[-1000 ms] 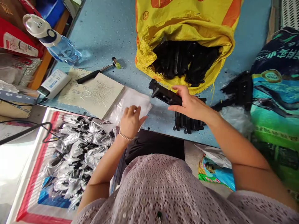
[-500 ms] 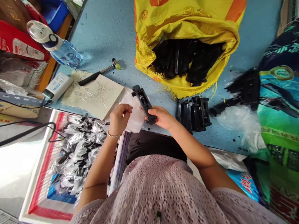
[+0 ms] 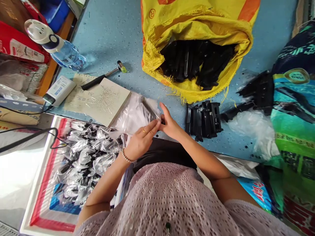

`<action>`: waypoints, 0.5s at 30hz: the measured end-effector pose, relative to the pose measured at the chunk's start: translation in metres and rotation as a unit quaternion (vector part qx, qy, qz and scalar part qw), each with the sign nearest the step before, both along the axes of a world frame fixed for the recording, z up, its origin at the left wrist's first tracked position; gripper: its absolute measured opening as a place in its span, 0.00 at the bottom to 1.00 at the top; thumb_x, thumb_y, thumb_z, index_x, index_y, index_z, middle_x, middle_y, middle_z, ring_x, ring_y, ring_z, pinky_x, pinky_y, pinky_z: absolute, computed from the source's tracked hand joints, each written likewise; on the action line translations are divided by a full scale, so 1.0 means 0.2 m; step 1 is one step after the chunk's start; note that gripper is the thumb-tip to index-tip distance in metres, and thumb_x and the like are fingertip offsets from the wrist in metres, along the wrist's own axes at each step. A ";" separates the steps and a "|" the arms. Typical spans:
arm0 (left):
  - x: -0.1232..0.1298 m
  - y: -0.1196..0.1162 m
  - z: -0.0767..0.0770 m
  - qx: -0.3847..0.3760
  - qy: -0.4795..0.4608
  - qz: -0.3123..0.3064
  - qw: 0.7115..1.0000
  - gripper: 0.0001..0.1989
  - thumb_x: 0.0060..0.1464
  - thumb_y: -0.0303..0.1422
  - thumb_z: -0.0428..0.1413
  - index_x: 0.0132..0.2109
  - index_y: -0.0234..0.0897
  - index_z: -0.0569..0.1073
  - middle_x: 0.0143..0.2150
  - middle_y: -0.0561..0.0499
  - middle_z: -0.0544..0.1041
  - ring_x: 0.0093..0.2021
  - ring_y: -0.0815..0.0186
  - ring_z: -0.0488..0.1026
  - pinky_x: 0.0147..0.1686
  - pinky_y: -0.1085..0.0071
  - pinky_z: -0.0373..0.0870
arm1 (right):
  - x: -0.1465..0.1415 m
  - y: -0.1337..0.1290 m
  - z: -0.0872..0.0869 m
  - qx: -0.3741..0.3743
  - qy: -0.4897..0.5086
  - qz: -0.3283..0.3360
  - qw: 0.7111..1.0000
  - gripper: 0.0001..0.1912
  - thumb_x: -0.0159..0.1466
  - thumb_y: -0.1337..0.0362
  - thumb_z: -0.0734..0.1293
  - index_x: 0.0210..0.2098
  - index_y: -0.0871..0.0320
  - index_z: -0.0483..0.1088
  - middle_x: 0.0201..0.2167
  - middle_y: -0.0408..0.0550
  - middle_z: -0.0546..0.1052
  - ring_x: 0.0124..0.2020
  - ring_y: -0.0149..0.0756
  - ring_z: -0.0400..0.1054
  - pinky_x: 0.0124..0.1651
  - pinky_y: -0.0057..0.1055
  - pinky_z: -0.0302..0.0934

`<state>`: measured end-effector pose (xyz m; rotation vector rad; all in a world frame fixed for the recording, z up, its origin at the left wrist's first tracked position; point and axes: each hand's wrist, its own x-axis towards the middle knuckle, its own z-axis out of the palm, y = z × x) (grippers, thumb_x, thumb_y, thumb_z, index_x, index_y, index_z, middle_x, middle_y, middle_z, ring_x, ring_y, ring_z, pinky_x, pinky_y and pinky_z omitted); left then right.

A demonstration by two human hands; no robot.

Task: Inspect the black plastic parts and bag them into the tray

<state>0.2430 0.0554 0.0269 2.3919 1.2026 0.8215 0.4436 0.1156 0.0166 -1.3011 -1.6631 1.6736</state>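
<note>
A black plastic part point(image 3: 149, 110) lies mostly inside a clear plastic bag point(image 3: 129, 114), seen dimly through the film. My left hand point(image 3: 142, 137), with a ring and a beaded bracelet, pinches the bag near its mouth, fingers pressed together. Close against it, my right hand point(image 3: 171, 126) grips the near end of the part, one finger pointing up and away. The dark tip shows between its fingers; the rest of that grip is hidden. To the right stands a row of several similar black parts point(image 3: 203, 119).
A yellow woven sack point(image 3: 197, 29) of black parts lies open ahead. Left are a cardboard pad point(image 3: 110, 98), a small hammer point(image 3: 98, 80), a power bank point(image 3: 60, 91) and a water bottle point(image 3: 66, 52). Below left, a crate point(image 3: 46, 173) holds bagged parts. Crumpled plastic point(image 3: 257, 129) lies right.
The black part has gone from bare in my right hand to inside the bag. My left hand has moved right and closed on the bag's mouth, meeting my right hand.
</note>
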 end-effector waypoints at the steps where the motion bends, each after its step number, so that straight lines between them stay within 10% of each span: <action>1: 0.02 -0.02 -0.01 -0.008 -0.008 -0.018 1.000 0.42 0.62 0.16 0.45 0.79 0.43 0.46 0.73 0.39 0.65 0.71 0.56 0.67 0.67 0.56 0.74 | -0.01 -0.01 0.00 0.011 0.013 -0.008 1.000 0.49 0.66 0.60 0.70 0.78 0.53 0.40 0.63 0.56 0.74 0.62 0.46 0.71 0.67 0.47 0.64; 8: 0.04 -0.01 -0.01 -0.015 -0.123 0.073 0.990 0.32 0.63 0.26 0.58 0.72 0.46 0.65 0.64 0.41 0.74 0.63 0.56 0.75 0.62 0.56 0.77 | 0.01 -0.27 0.20 0.056 0.064 0.003 0.996 0.36 0.71 0.56 0.66 0.75 0.49 0.53 0.76 0.52 0.57 0.76 0.46 0.52 0.77 0.49 0.52; 12: -0.08 -0.16 0.17 -0.081 -0.278 0.172 0.942 0.22 0.58 0.30 0.64 0.58 0.51 0.80 0.54 0.48 0.81 0.56 0.56 0.79 0.58 0.53 0.80 | 0.08 -0.31 0.33 0.016 0.187 0.102 0.977 0.31 0.72 0.56 0.65 0.73 0.48 0.60 0.72 0.51 0.66 0.68 0.42 0.66 0.70 0.44 0.64; 15: -0.42 -0.43 0.32 -0.166 -0.310 0.327 0.877 0.20 0.53 0.35 0.67 0.52 0.62 0.82 0.53 0.59 0.83 0.54 0.52 0.81 0.54 0.49 0.82 | 0.22 -0.24 0.37 0.017 0.108 0.148 0.983 0.23 0.73 0.54 0.64 0.66 0.52 0.68 0.54 0.51 0.81 0.50 0.38 0.79 0.55 0.38 0.74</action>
